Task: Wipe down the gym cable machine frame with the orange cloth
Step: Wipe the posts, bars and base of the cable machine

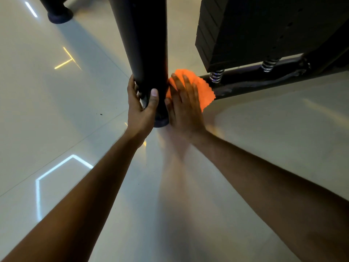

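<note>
Wiping is judged mid-way: orange cloth (196,89) is pressed flat-palmed by right hand (186,106) against the upright post (143,53) near its foot; left hand (140,108) is wrapped around the post. Base rail (264,80) beyond looks unwiped. Floor (56,110) left is open; weight stack (264,31) crowds above-right.

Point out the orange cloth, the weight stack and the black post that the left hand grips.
orange cloth (204,91): head view, on its scalloped right part.
weight stack (245,31): head view, on its dark front face.
black post (145,44): head view, on the shaft above the left hand (140,110).
</note>
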